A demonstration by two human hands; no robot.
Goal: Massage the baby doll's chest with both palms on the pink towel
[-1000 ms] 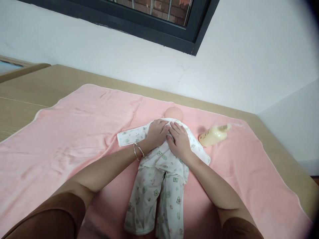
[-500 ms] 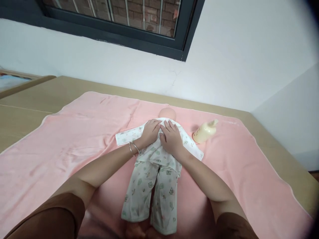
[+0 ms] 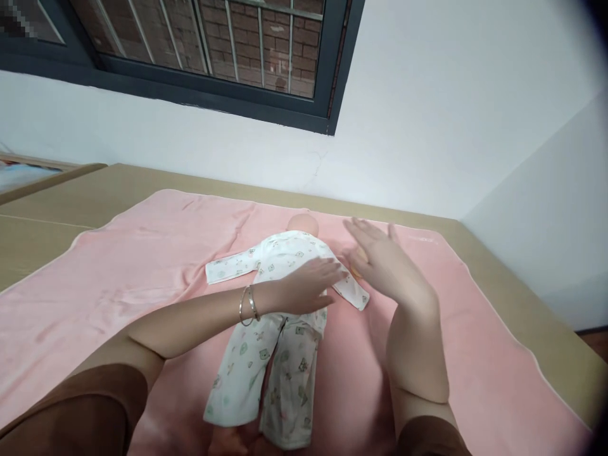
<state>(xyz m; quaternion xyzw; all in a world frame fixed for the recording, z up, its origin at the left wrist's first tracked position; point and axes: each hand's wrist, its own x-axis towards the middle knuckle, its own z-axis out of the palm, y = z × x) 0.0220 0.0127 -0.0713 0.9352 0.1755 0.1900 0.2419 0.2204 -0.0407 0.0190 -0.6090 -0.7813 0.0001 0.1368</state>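
Observation:
A baby doll (image 3: 275, 278) in white printed pyjamas lies on a pink towel (image 3: 118, 266), its bald head (image 3: 304, 223) toward the wall. My left hand (image 3: 311, 285), with bangles on the wrist, rests flat and open on the doll's middle. My right hand (image 3: 384, 263) is raised above the towel just right of the doll, fingers stretched out, holding nothing. It covers most of a cream bottle (image 3: 358, 259), of which only a small bit shows beside the doll's sleeve.
The towel covers a light wooden table (image 3: 57, 190) that runs up to a white wall. A dark-framed window (image 3: 213, 57) with bars is above. The table's right edge (image 3: 536, 329) drops off near the corner of the room.
Both hands left the doll's chest. My right hand lifted and moved right over the bottle; my left slid down to the doll's middle. The view tilted up and the doll appears further left.

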